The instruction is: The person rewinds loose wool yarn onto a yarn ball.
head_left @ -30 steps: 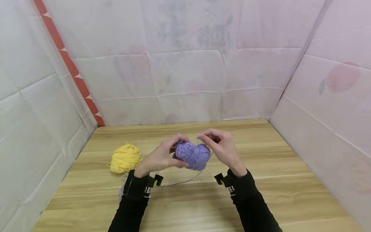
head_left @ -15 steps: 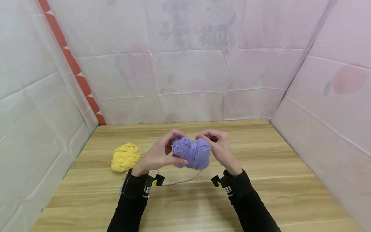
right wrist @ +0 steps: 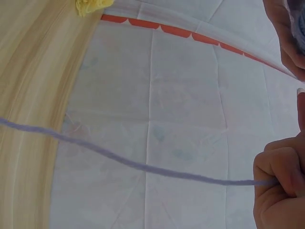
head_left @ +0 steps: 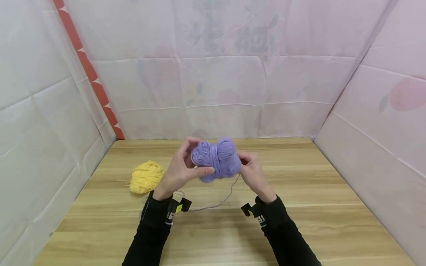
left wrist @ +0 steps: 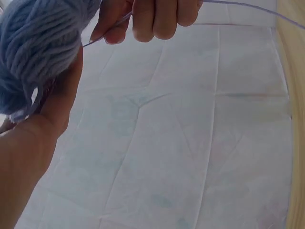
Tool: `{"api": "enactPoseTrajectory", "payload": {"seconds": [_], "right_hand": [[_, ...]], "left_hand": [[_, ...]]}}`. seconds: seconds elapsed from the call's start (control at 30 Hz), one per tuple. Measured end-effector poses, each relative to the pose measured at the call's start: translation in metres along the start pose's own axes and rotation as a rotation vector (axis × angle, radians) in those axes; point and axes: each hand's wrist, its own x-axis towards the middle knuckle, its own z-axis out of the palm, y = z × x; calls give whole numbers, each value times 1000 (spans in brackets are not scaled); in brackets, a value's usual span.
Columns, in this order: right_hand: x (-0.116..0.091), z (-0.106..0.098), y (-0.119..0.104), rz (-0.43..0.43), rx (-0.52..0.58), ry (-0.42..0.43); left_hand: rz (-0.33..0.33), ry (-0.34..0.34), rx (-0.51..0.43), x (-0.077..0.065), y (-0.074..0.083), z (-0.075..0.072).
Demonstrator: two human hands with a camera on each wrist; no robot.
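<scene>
In the head view a purple ball of yarn (head_left: 217,159) is held up over the table, its middle bound by wraps of its own yarn. My left hand (head_left: 176,171) grips it from the left, thumb across the front and fingers behind. At its right side, my right hand (head_left: 254,179) has its fingers curled round a purple yarn strand (right wrist: 167,172); the ball hides some fingertips in the head view. From that hand the strand hangs in a curve toward the left wrist. The left wrist view shows the strand running taut from the ball into the right fingers (left wrist: 164,21).
A yellow ball of yarn (head_left: 146,177) lies on the wooden table (head_left: 299,221), left of my left hand. Some pale yarn shows partly behind the left sleeve (head_left: 149,229). White printed cloth walls (head_left: 219,85) enclose the table at the back and both sides.
My left hand has raised the purple ball and tipped it up, slightly to the left. My right hand has moved lower beside the ball, and more of the hanging strand shows.
</scene>
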Motion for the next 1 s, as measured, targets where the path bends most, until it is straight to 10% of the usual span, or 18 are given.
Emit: {"api": "enactPoseTrajectory", "payload": {"seconds": [0.67,1.0], "right_hand": [[-2,5,-9,-24,-128,-150],[-5,3,-21,-19,-146,-160]], "left_hand": [[64,369,109,8,-8,-1],[88,321,370,10,-11,0]]}}
